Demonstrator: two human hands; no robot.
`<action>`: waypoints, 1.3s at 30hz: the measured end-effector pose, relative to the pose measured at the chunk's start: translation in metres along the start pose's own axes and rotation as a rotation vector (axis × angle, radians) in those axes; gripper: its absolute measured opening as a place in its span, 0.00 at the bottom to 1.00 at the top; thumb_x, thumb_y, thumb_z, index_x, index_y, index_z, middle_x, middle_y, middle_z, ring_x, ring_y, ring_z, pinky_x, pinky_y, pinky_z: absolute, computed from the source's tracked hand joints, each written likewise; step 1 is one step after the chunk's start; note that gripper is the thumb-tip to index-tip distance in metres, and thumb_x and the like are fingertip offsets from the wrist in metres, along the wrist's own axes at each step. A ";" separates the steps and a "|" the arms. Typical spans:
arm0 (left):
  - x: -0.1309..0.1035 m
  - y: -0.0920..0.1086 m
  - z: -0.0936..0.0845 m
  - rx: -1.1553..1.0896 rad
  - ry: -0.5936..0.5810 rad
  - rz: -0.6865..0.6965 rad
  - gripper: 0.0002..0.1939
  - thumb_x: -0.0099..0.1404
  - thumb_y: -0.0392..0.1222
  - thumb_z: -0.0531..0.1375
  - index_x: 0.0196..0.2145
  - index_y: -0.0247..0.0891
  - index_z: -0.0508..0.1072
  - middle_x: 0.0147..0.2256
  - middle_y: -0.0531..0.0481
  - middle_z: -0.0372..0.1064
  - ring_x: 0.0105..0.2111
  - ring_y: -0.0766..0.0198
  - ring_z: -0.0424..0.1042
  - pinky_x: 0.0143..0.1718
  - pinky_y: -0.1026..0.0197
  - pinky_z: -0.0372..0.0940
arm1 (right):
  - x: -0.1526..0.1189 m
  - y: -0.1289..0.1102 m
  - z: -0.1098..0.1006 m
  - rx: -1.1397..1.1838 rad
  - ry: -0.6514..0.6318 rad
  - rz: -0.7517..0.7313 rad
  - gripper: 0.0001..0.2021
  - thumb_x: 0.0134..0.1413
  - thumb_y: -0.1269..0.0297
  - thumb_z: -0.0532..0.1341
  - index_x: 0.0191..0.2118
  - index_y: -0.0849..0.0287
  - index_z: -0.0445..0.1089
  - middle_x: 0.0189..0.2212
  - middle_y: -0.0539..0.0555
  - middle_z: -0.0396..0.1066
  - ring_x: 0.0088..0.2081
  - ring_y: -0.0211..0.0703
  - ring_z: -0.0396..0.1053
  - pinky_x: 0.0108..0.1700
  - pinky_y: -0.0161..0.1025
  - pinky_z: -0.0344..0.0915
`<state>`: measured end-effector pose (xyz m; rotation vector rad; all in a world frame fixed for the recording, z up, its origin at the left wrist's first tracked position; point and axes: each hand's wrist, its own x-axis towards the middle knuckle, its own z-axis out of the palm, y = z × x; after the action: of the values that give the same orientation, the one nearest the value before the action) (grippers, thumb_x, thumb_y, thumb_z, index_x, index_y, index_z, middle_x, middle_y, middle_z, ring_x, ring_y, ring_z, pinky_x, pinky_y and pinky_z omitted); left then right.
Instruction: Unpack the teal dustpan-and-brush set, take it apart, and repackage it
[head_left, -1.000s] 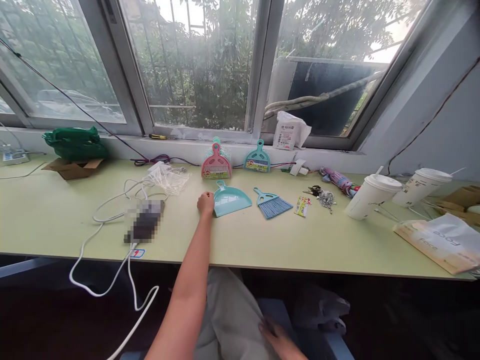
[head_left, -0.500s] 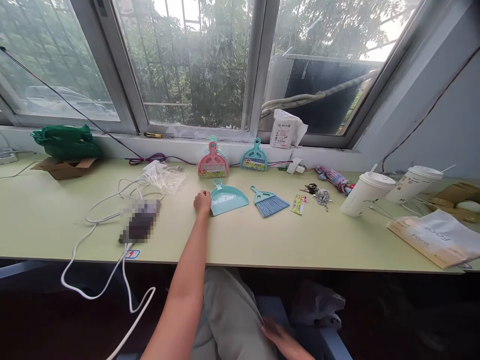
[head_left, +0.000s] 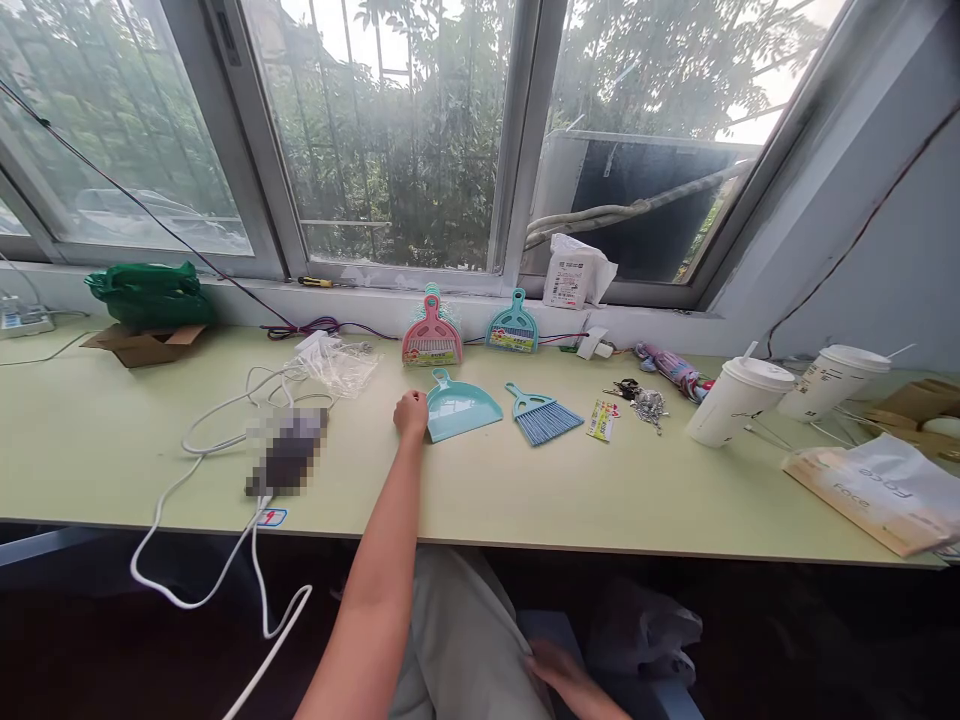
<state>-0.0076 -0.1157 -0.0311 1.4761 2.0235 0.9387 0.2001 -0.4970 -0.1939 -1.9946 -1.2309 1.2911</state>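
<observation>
I see soft daylight coming in through the wide grey-framed windows (head_left: 390, 140), where sky patches at the top blow out to white. The pale green worktop (head_left: 525, 490) is evenly lit with only faint shadows, while the space beneath it drops into near black. Straight frame lines bow toward the edges from the wide lens. A dark object on the white cable (head_left: 289, 455) is pixelated. My right hand (head_left: 559, 672) in the lap looks slightly soft.

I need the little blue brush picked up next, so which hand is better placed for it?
Probably the left hand: it rests on the desk against the dustpan, with the brush just beyond. The right hand lies down on the lap, below the desk edge.
</observation>
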 end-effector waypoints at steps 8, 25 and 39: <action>-0.002 -0.002 0.002 -0.052 0.032 0.029 0.13 0.64 0.41 0.51 0.37 0.43 0.75 0.43 0.44 0.74 0.45 0.52 0.70 0.40 0.57 0.61 | -0.046 -0.106 -0.064 -0.063 -0.482 -0.396 0.31 0.55 0.42 0.55 0.60 0.52 0.61 0.58 0.57 0.63 0.60 0.51 0.59 0.61 0.48 0.54; 0.006 0.000 0.004 0.105 -0.027 0.163 0.17 0.58 0.57 0.56 0.33 0.44 0.77 0.38 0.44 0.76 0.41 0.52 0.72 0.37 0.58 0.62 | 0.219 -0.279 -0.193 -0.945 0.403 -0.112 0.15 0.52 0.52 0.60 0.38 0.56 0.76 0.41 0.61 0.74 0.47 0.52 0.68 0.47 0.46 0.57; -0.010 0.010 0.022 0.189 -0.032 0.230 0.12 0.63 0.44 0.52 0.34 0.42 0.74 0.37 0.46 0.75 0.38 0.57 0.72 0.34 0.61 0.60 | 0.215 -0.275 -0.152 -0.654 0.769 -0.402 0.12 0.52 0.57 0.58 0.38 0.56 0.74 0.43 0.58 0.72 0.46 0.50 0.66 0.47 0.45 0.53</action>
<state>0.0169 -0.1178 -0.0383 1.8449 1.9954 0.8216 0.2502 -0.1624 -0.0193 -2.1482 -1.6086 -0.1292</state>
